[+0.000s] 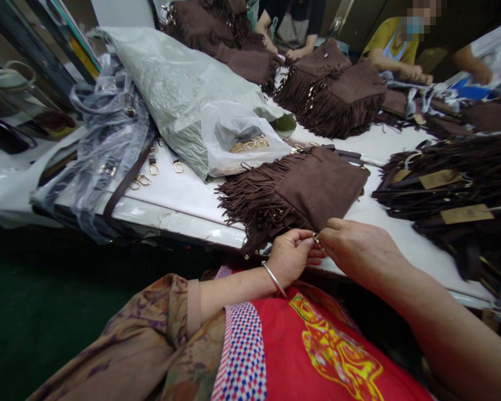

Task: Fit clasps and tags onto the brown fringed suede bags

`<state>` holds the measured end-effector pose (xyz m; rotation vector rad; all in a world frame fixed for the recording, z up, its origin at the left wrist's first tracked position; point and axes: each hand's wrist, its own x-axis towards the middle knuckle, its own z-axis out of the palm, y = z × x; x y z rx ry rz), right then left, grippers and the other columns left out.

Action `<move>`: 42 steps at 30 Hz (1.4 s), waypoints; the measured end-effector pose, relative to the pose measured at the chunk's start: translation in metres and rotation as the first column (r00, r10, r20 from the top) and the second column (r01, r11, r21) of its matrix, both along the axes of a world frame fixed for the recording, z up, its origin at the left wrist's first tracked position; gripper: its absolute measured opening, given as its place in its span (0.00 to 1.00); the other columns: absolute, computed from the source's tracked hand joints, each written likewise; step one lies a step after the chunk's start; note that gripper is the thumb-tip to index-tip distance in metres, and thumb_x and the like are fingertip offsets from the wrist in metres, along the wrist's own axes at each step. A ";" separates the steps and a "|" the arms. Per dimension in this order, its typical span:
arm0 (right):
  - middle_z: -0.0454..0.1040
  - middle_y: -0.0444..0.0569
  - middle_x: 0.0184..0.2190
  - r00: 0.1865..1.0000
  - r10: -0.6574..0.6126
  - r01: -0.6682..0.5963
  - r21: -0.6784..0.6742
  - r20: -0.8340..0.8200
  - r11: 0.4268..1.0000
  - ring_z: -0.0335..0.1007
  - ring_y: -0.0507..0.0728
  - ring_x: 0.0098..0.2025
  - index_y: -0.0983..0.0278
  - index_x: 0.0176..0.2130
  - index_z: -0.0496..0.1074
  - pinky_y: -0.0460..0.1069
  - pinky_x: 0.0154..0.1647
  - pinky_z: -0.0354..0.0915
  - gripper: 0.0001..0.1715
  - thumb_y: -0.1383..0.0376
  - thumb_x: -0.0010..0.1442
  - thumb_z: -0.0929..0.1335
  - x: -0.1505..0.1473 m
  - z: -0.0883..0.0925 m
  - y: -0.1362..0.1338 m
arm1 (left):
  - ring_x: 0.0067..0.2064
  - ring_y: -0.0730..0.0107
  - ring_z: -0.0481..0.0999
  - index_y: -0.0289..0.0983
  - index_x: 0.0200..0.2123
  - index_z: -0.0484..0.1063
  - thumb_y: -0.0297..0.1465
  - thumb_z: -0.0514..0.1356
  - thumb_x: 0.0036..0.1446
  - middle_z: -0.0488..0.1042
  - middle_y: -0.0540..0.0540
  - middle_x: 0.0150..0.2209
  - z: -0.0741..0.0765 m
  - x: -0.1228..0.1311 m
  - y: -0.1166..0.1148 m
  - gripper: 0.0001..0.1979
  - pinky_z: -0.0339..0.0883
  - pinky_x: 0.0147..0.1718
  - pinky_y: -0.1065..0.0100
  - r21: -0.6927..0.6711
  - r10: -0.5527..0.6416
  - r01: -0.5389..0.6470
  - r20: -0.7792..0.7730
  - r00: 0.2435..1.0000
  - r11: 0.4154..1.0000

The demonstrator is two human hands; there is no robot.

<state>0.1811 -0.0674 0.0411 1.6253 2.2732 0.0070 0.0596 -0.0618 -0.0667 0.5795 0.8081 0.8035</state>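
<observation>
A brown fringed bag [323, 184] lies on the white table right before me, its fringe spread to the left. At its near edge my left hand [290, 256] and my right hand [354, 245] meet, fingertips pinched together. Between them shows a small gold metal clasp [316, 240], gripped from both sides. Its exact kind is too small to make out, and my right fingers partly hide it. Behind the bag sits a clear plastic bag [250, 142] of gold-coloured hardware.
Wrapped straps [104, 145] hang over the table's left edge, with loose gold clips [153, 166] nearby. A large pale plastic sack [179, 83] lies behind. Fringed bags are piled at the back [334, 89], tagged ones at right [463, 189]. Several people work across the table.
</observation>
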 end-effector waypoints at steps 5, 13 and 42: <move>0.72 0.49 0.31 0.999 0.015 -0.013 -0.079 0.034 0.997 0.68 0.56 0.30 0.63 0.31 0.74 0.48 0.26 0.48 0.09 0.71 0.59 0.65 -0.006 0.011 0.011 | 0.31 0.68 0.81 0.35 0.41 0.73 0.30 0.62 0.58 0.80 0.46 0.32 0.000 0.000 -0.001 0.07 0.76 0.27 0.71 0.003 0.000 0.000 0.008 1.000 1.000; 0.72 0.52 0.31 0.986 0.115 -0.103 -0.104 0.121 0.989 0.72 0.59 0.33 0.63 0.32 0.75 0.49 0.27 0.52 0.09 0.71 0.59 0.65 -0.016 0.017 0.022 | 0.27 0.71 0.80 0.34 0.40 0.72 0.24 0.58 0.61 0.78 0.48 0.30 0.001 -0.001 -0.001 0.05 0.74 0.24 0.74 0.000 0.007 -0.007 0.038 0.999 1.000; 0.77 0.46 0.29 0.870 -0.072 0.115 0.059 -0.489 0.992 0.71 0.52 0.31 0.62 0.35 0.79 0.45 0.32 0.59 0.17 0.59 0.66 0.63 0.030 -0.020 -0.007 | 0.25 0.75 0.77 0.34 0.39 0.72 0.24 0.56 0.61 0.76 0.49 0.28 0.004 -0.002 0.000 0.06 0.73 0.24 0.74 0.009 -0.011 0.011 -0.020 1.000 1.000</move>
